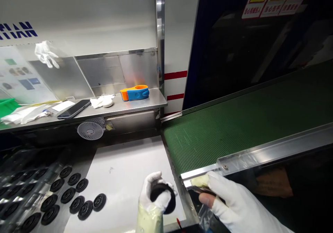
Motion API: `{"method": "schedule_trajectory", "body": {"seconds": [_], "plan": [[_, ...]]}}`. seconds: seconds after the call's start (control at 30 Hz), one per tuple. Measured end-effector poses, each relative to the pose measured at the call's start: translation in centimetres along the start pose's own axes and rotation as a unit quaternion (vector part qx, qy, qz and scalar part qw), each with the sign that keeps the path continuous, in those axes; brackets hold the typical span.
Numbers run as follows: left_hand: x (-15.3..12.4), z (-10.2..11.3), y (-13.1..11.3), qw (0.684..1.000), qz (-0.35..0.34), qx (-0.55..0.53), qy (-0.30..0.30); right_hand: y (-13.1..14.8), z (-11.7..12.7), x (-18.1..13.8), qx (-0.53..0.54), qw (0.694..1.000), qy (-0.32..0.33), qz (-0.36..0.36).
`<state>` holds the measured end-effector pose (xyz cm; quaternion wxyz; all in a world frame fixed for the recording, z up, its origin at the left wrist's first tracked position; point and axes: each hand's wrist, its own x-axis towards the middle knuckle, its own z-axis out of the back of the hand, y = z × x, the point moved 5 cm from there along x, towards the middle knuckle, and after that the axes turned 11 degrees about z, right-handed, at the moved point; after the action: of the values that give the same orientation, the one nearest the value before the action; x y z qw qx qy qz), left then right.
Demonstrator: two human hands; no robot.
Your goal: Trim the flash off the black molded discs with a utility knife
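Black disc point(171, 205) | clasped in gloved left hand point(151, 196), above white sheet point(125, 177) | slim tool point(201, 189), kind unclear, pinched in gloved right hand point(225, 193) | drop risk from slack or slippery grip; scratch risk from stray tool contact

Glare streaks the metal post point(160, 14); left tray point(35, 196) blurs; machine opening point(234, 56) dim

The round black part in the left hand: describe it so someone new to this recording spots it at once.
Find the green conveyor belt, then the white sheet on the bench to its left. Above that sheet's near right area, the white-gloved left hand grips the round black part. Unlike the loose black discs lying farther left, it is held in a hand.
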<state>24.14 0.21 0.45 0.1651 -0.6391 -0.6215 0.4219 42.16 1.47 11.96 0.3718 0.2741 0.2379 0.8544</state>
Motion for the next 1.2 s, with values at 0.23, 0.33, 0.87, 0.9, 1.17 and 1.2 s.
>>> {"method": "schedule_trajectory", "body": {"seconds": [0.23, 0.33, 0.87, 0.9, 1.17, 1.2], "plan": [[0.1, 1.9, -2.1, 0.995, 0.055, -0.080, -0.035, 1.2, -2.4, 1.1, -0.030, 0.997, -0.026, 0.069], [-1.0, 1.6, -3.1, 0.996, 0.026, -0.072, -0.047, 2.0, -3.5, 1.4, -0.058, 0.994, -0.061, 0.068], [-2.4, 3.0, -5.0, 0.994, -0.048, -0.089, -0.031, 7.4, -6.7, 3.4, -0.098, 0.985, -0.061, 0.131], [-2.5, 2.9, -5.2, 0.994, -0.045, -0.092, -0.030, 7.6, -6.6, 3.4, -0.101, 0.983, -0.068, 0.135], [-2.6, 3.2, -5.5, 0.996, -0.045, -0.072, -0.040, 8.1, -6.7, 3.6, -0.107, 0.983, -0.075, 0.130], [-2.6, 3.3, -5.4, 0.996, -0.043, -0.071, -0.037, 8.1, -6.7, 3.6, -0.103, 0.984, -0.070, 0.128]]}}
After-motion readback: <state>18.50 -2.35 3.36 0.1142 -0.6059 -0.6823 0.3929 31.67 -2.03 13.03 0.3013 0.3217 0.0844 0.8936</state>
